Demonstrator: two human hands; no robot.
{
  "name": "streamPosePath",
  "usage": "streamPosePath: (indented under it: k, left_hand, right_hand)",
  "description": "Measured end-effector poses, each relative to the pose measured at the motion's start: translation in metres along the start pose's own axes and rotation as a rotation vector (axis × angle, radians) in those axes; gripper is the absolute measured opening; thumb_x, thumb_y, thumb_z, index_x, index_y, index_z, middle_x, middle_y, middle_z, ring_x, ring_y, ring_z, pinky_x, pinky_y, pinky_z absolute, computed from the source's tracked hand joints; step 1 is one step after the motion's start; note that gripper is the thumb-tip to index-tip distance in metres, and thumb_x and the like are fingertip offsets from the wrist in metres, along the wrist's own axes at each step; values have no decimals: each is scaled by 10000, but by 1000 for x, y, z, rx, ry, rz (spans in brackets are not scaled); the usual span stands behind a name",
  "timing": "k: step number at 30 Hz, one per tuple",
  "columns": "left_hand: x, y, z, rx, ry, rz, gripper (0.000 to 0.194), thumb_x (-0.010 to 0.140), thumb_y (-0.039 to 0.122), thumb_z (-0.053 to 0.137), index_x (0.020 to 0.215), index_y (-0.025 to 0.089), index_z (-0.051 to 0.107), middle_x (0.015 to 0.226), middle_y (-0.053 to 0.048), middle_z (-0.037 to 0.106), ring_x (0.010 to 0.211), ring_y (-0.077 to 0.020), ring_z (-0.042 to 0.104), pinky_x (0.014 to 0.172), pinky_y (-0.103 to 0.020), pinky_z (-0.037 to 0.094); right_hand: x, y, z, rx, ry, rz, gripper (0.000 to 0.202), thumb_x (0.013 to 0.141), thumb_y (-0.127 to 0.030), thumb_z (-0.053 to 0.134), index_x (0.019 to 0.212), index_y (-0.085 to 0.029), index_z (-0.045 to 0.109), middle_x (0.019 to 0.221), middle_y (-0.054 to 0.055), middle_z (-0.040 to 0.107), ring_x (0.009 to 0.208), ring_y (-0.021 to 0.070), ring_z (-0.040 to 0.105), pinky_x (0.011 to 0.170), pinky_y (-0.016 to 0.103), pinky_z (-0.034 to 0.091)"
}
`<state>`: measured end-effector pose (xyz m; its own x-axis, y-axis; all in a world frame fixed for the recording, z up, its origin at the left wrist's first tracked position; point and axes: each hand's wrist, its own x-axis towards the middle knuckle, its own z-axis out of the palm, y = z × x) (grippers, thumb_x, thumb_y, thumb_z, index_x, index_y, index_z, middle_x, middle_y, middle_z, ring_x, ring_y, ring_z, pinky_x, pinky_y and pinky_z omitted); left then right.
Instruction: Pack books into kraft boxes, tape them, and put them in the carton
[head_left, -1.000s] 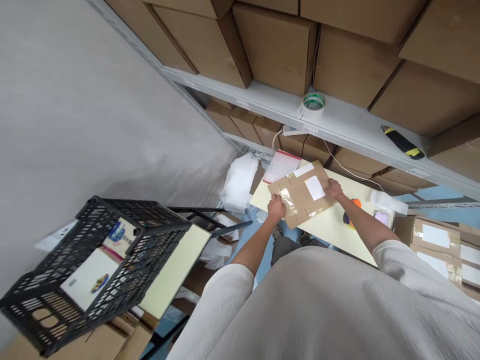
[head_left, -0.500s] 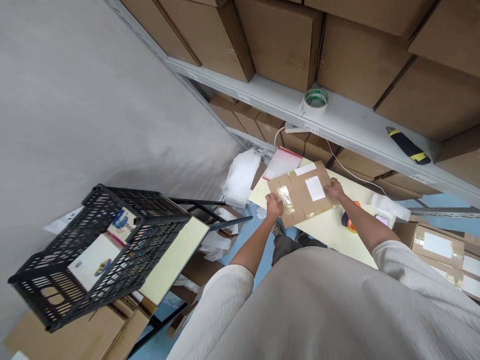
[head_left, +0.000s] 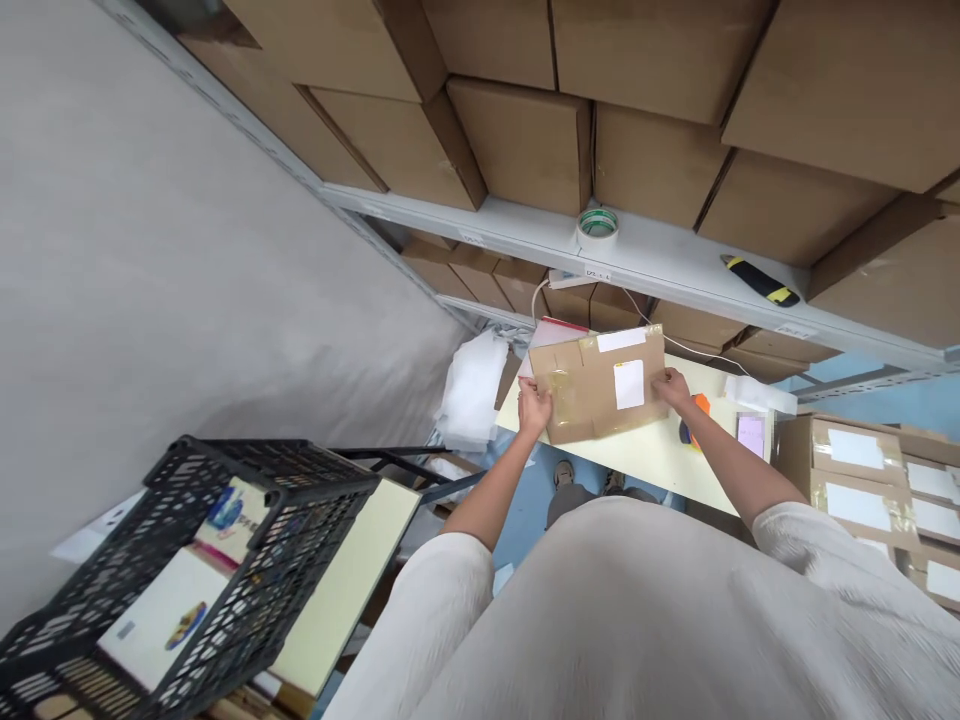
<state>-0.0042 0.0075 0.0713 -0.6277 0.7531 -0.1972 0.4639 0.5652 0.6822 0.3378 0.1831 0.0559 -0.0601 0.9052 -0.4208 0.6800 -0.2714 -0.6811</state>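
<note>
The person holds a flat cardboard parcel [head_left: 596, 385] by its two short edges, over the far part of a pale yellow table [head_left: 645, 455]. The left hand [head_left: 534, 405] grips the parcel's left edge, fingers curled round it; the right hand [head_left: 673, 388] grips the right edge, thumb on top. Whether the parcel rests on the table or hangs just above it cannot be told.

The grip looks narrow, at the edges only, so the parcel could slip or tilt if one hand lets go first. Clear tape shines along its left part, and a loose strip could catch the left fingers. A white label [head_left: 628, 384] sits near the right hand, and a thumb dragged over it might crease it. An orange tool [head_left: 696, 420] lies just right of the parcel, partly behind the right wrist, and a careless sweep of that arm could knock it off the table. A red-edged bag [head_left: 553, 330] lies behind the parcel and might be pushed off the far edge.

Above the parcel runs a grey shelf [head_left: 675, 265] bearing a tape roll [head_left: 598, 226] and a knife [head_left: 761, 281], with brown cartons stacked above and below. Left of the parcel hangs white foam wrap [head_left: 472, 390]; further left and nearer stands a black crate [head_left: 202, 570] with printed boxes inside. Right of the parcel are labelled cartons [head_left: 870, 480]. The floor is blue, the wall grey.
</note>
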Motion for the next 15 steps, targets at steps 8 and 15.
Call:
streamPosePath:
  k: [8,15]
  left_hand:
    - [16,32,-6,-51,-189,187,455,959,198,656,1375,258,482,1251,-97,761,1137,-259,752,988,-392,581]
    - [27,54,9,-28,-330,417,461,985,213,598,1444,225,561,1329,-122,735,1269,-274,679,1107,-416,547]
  right_hand:
    - [-63,22,-24,163,239,117,415,803,-317,731,1198,-223,642,1192,108,786,1078,274,727,960,411,617]
    - [-134,45,-23,326,362,120,311,800,-299,710,1070,-234,571,1159,115,781,1091,258,756,1019,429,605]
